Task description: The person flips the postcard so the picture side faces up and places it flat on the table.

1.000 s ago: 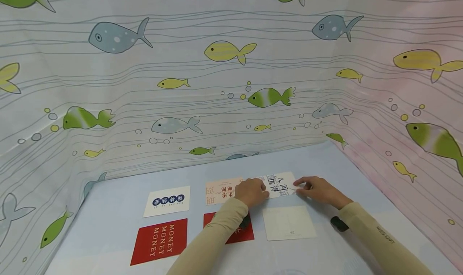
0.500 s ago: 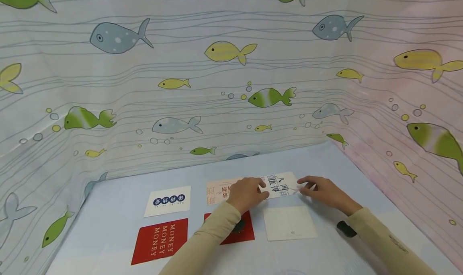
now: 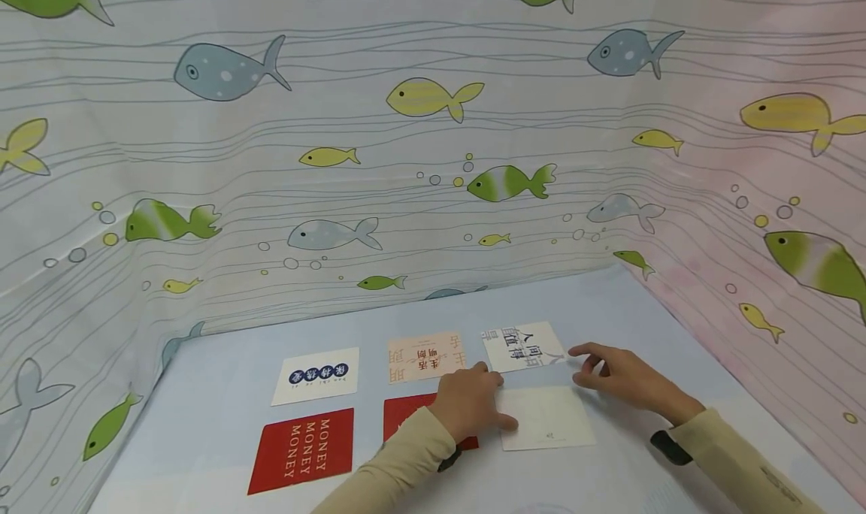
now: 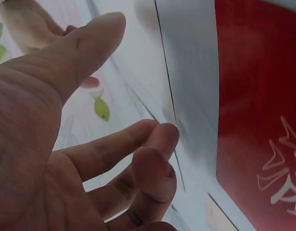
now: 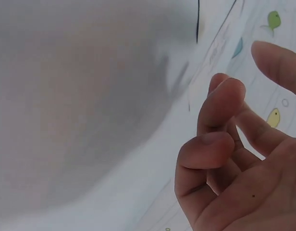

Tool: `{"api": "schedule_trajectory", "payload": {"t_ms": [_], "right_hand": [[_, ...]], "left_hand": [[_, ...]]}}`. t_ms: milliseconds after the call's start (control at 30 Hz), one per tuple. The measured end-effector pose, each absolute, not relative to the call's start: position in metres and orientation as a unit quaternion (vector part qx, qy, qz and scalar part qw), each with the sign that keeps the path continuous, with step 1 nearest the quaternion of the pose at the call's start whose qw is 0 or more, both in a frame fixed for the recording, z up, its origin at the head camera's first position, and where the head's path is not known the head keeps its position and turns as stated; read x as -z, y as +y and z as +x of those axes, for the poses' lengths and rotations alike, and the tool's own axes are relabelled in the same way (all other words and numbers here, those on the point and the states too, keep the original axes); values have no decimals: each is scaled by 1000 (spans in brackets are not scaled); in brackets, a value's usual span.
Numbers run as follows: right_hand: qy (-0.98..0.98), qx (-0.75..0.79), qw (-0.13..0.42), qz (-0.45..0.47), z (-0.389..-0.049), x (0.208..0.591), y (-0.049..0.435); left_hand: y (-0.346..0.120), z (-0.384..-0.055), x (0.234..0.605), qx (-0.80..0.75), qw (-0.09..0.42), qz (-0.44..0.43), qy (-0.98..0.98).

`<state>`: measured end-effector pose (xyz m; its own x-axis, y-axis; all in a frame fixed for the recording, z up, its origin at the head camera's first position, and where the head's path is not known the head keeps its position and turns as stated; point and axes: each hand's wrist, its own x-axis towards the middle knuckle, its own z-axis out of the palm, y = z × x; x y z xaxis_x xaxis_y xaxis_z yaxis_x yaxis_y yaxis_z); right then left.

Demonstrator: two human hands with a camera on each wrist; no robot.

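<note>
My left hand (image 3: 470, 403) hovers at the left edge of a cream card (image 3: 549, 418), overlapping part of a red card (image 3: 404, 412). Its thumb and fingers stand apart with nothing between them, as the left wrist view shows. Above the cream card lies a white card with blue characters (image 3: 509, 351). Just off that card's right edge is my right hand (image 3: 625, 382), its fingers loosely bent; the right wrist view shows them holding nothing. A peach card with characters (image 3: 443, 346) sits to the left of the white one, in the upper row.
At the left lie a white card with blue dots (image 3: 318, 386) and a red card lettered MONEY (image 3: 271, 461). The cards stand in two rows on a pale blue table (image 3: 223, 371). A fish-printed cloth (image 3: 379, 198) hangs around its back and sides.
My left hand has come away from the white card with blue characters, down to the cream card, uncovering the peach card. My right hand has let go of the white card and drawn back rightward.
</note>
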<state>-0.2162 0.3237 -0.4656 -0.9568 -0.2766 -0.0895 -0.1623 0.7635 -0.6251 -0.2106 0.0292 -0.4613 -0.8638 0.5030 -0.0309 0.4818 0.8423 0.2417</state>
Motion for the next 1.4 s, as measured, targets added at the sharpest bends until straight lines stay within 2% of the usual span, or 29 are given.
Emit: {"api": "schedule_trajectory", "payload": {"t_ms": [400, 1000, 1167, 1400], "right_hand": [[929, 319, 121, -145, -197, 474, 327], [929, 323, 117, -138, -194, 487, 322], [926, 331, 104, -149, -193, 487, 322], [919, 345, 77, -171, -192, 484, 323]], "left_hand": [[37, -204, 468, -58, 41, 259, 963], [38, -204, 466, -99, 50, 247, 963], [34, -205, 467, -150, 71, 230, 959], [27, -207, 472, -220, 74, 171, 958]]}}
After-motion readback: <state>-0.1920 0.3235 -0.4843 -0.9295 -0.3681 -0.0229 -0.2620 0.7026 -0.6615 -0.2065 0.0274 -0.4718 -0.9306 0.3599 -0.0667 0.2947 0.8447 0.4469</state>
